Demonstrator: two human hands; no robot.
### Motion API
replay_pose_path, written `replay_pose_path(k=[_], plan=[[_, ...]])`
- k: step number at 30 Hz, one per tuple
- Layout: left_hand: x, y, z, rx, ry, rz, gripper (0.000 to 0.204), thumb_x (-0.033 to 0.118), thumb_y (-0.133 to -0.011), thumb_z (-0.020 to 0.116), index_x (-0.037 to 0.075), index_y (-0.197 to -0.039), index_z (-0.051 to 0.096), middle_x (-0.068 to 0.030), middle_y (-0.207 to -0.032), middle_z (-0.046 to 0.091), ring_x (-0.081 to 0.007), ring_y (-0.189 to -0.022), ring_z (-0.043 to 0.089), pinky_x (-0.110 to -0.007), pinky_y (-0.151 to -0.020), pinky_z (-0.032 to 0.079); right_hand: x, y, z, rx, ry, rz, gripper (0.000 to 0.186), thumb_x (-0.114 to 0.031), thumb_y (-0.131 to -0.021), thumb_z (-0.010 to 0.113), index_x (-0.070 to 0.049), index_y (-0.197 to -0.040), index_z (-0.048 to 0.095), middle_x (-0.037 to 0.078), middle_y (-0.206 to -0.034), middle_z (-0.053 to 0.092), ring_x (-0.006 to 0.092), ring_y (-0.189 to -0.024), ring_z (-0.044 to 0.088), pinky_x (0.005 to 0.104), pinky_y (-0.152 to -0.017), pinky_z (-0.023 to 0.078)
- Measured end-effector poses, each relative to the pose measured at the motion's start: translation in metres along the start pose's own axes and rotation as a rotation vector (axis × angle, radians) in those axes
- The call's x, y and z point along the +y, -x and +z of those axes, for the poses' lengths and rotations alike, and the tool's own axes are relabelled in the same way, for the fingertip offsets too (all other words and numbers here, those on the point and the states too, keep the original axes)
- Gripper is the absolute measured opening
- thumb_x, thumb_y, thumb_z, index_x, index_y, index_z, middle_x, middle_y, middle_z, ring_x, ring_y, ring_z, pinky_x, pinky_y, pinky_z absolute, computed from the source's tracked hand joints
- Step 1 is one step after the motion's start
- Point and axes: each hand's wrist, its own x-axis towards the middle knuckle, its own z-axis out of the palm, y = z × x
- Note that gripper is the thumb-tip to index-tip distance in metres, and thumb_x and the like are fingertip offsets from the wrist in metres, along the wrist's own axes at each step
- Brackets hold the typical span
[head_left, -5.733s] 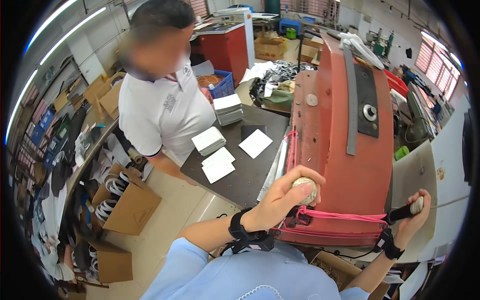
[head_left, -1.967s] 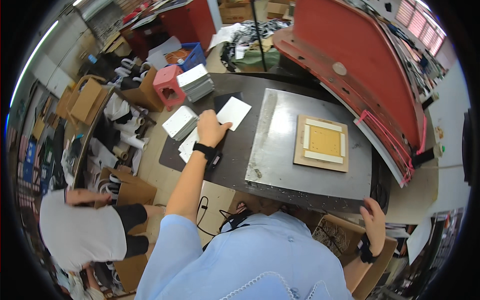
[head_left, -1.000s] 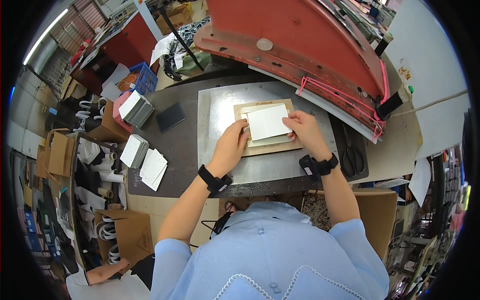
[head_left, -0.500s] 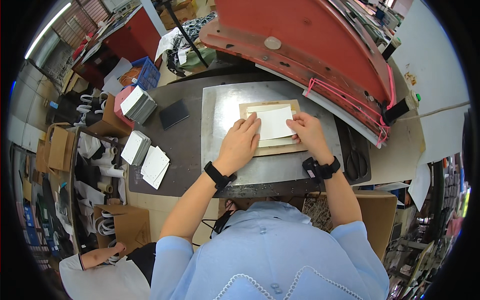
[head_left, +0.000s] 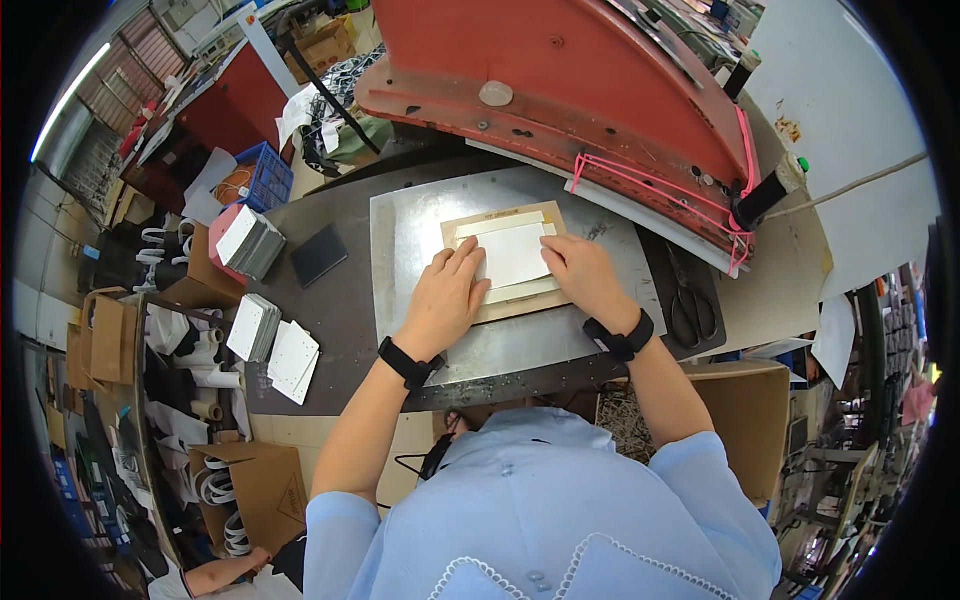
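A blank white card (head_left: 513, 256) lies on a cream-and-tan backing board (head_left: 490, 314) on the metal plate (head_left: 405, 215). My left hand (head_left: 440, 303) rests along the card's left edge, fingers stretched out and lying flat. At the right edge, my right hand (head_left: 585, 275) has its thumb and fingers drawn together on the card's upper right corner. The card's right border is partly hidden by those fingers. Cream strips of the board show above and below the card.
Stacks of white cards (head_left: 254, 328) and a dark flat pad (head_left: 320, 256) lie left on the dark table. A red machine arm (head_left: 570, 80) with pink cord overhangs the far side. Black scissors (head_left: 692, 315) lie right. A co-worker's arm (head_left: 225, 572) shows lower left.
The card has come down lower on the board, uncovering a cream strip above it. My right fingers have shifted toward its upper corner. The whole view has shifted; the co-worker shows less.
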Motion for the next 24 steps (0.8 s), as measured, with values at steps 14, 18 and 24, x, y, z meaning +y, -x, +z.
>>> replay_pose_path(k=[14,18,24], plan=[[0.001,0.020,-0.037,0.214,0.271,-0.217,0.041,0.017,-0.093,0.057,0.001,-0.130,0.049,-0.0184,-0.142,0.042,-0.0377,-0.122,0.049,-0.040,-0.099,0.043,-0.017,0.009,-0.072,0.438,0.130,-0.092,0.037,-0.015,-0.086,0.063,-0.002,-0.120,0.056,0.017,-0.121,0.056,0.0331,-0.113,0.052,0.0398,-0.097,0.041],[0.000,0.054,-0.056,0.331,0.290,-0.304,0.032,0.015,-0.092,0.059,0.002,-0.122,0.057,-0.0155,-0.138,0.048,-0.0310,-0.118,0.054,-0.036,-0.092,0.048,0.012,0.030,-0.171,1.098,0.256,0.100,0.051,-0.024,-0.090,0.068,0.000,-0.130,0.049,0.014,-0.118,0.054,0.0188,-0.105,0.054,0.0322,-0.092,0.044],[0.029,0.072,-0.055,0.232,0.449,-0.121,0.022,0.013,-0.092,0.058,0.006,-0.112,0.060,-0.0164,-0.130,0.052,-0.0349,-0.113,0.056,-0.038,-0.092,0.048,0.101,0.005,-0.228,0.749,-0.501,0.149,0.042,-0.017,-0.087,0.072,0.002,-0.119,0.053,0.008,-0.114,0.058,0.0161,-0.100,0.057,0.0289,-0.088,0.046]])
